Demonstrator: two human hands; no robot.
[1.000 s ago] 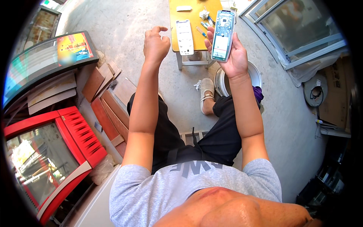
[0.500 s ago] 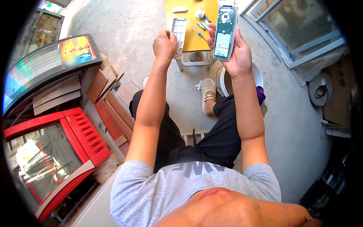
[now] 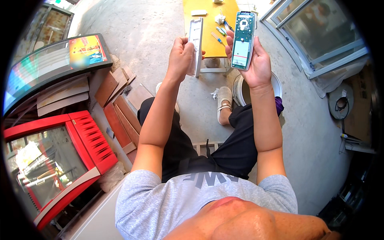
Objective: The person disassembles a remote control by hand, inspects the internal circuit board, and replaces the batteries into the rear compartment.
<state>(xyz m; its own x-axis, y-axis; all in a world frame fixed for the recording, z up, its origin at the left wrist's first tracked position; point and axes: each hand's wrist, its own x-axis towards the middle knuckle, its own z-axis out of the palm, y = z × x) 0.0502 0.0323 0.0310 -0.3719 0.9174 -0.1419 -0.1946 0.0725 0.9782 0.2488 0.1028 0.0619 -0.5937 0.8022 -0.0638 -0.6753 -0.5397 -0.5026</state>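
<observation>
My left hand [image 3: 180, 60] is closed around a long white plastic cover [image 3: 195, 36], turned partly edge-on, with its ribbed inner side facing right. In my right hand [image 3: 258, 66] lies an opened remote control half [image 3: 242, 40]. Its green circuit board and pale display panel face up, and my fingers and thumb grip its sides. The two parts are held apart, side by side, above the near edge of a yellow-topped table [image 3: 208, 28]. On that table are a small screwdriver [image 3: 217, 38], a white crumpled wad [image 3: 219, 19] and a flat white piece [image 3: 199, 13].
A white bucket [image 3: 277, 86] stands right of my foot. Wooden boards [image 3: 120, 124] and a red-framed glass cabinet [image 3: 94, 140] are on the left. Window frames [image 3: 320, 40] lean at the right, near a cable roll [image 3: 340, 105].
My left hand has turned the white cover more edge-on, and its fingertips now show beyond its far side. The right hand still holds the circuit board half. The whole view has shifted slightly.
</observation>
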